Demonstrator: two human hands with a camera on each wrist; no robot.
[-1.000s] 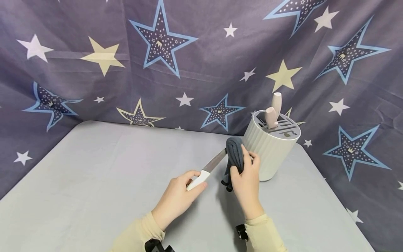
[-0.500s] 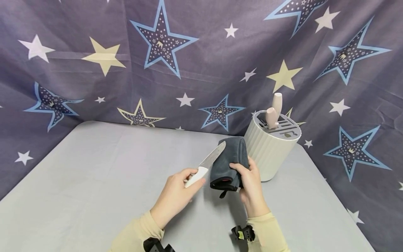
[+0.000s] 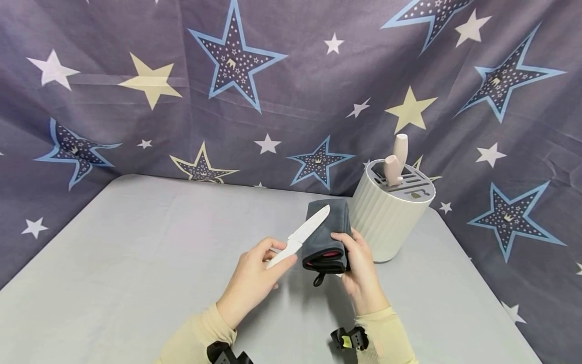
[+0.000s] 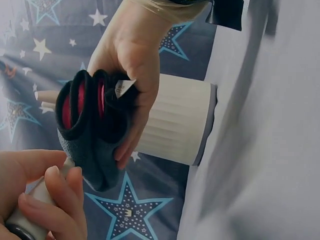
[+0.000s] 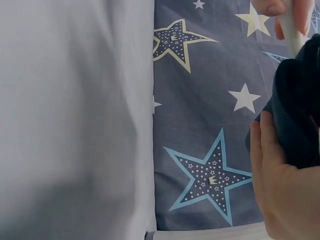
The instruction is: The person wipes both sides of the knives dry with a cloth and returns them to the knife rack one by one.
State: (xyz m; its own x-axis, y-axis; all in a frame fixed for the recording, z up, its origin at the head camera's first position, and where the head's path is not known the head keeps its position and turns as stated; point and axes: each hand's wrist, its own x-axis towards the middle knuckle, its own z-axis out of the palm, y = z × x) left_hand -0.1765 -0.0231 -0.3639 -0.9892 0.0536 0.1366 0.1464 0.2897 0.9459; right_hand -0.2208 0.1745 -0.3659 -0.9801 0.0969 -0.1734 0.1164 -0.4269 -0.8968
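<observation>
My left hand [image 3: 254, 280] grips a knife [image 3: 309, 225] by its white handle, the blade angled up and to the right. Behind the blade is a folded dark grey cloth [image 3: 325, 237] with black edging and a red inner side, and the blade overlaps it in the head view. My right hand [image 3: 361, 270] holds this cloth from the right, thumb in front. In the left wrist view the cloth's folds [image 4: 92, 130] show edge-on, with a small white label. Seen from the right wrist, fingers [image 5: 267, 137] lie along the cloth's outer side.
A ribbed cream knife block [image 3: 386, 217] stands just right of the cloth, with two pale pink handles [image 3: 396, 162] rising from its slotted top. Beneath lies a light grey tabletop [image 3: 150, 263]. A star-patterned curtain [image 3: 291, 96] borders the table behind and at the sides.
The right hand has turned the cloth so its broad side faces the head camera, behind the blade. The knife has rolled, and its blade now looks pale instead of dark.
</observation>
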